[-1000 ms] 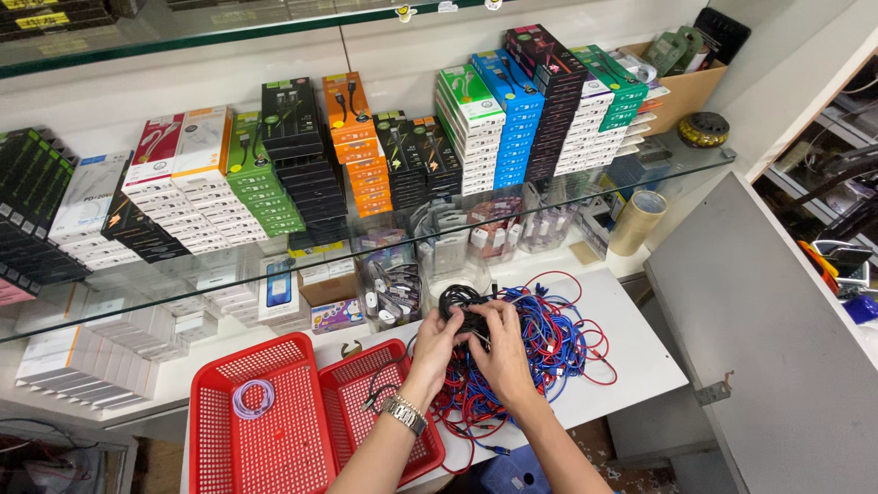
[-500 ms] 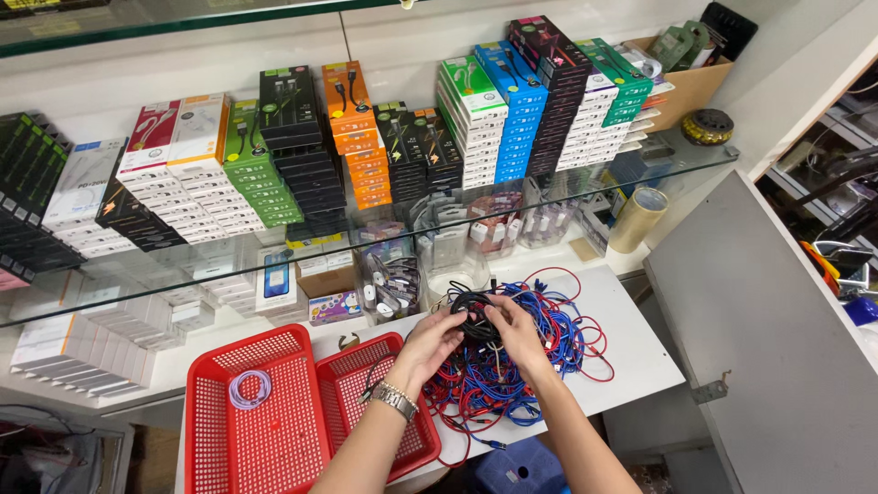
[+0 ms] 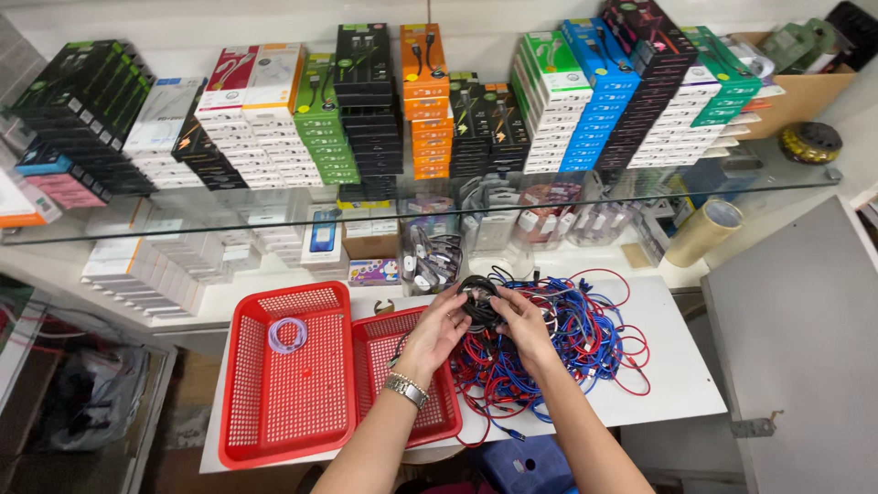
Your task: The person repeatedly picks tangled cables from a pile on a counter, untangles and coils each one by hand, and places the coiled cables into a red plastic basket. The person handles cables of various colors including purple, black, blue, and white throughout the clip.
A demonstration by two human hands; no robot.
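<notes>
Your left hand (image 3: 437, 331) and right hand (image 3: 523, 322) both grip a black cable coil (image 3: 479, 300), its ends probably buried; bigger red basket (image 3: 240, 425) holds one purple coil (image 3: 287, 335)

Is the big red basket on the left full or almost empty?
Almost empty. The large red basket holds only one small coiled purple cable; the rest of its perforated floor is bare.

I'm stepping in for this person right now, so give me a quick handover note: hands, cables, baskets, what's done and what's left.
Left hand and right hand together hold a black cable coil above the table.
Tangled red and blue cables lie heaped under and right of the hands.
Large red basket holds one pale purple coil; small red basket looks nearly empty.
Done: one coil binned.
Left: the black coil and the heap.
</notes>
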